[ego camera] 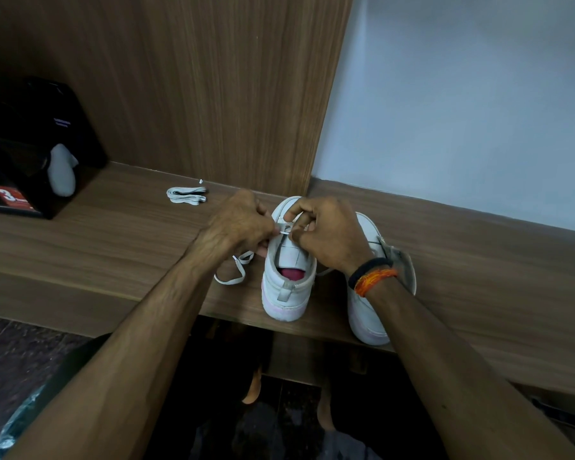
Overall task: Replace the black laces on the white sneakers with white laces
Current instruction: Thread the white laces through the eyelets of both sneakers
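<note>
Centre frame: my left hand point(243, 224) and right hand point(326, 234) pinch the white lace point(284, 231) over the sneaker point(287, 280); I should keep it flat and even.

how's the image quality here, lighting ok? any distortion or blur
Head view: dim, flat indoor light; the black box at left loses nearly all detail. Wide-angle distortion slants the wooden panel and bends the bench edge. The hands and white lace are fairly sharp, no glare.
</note>
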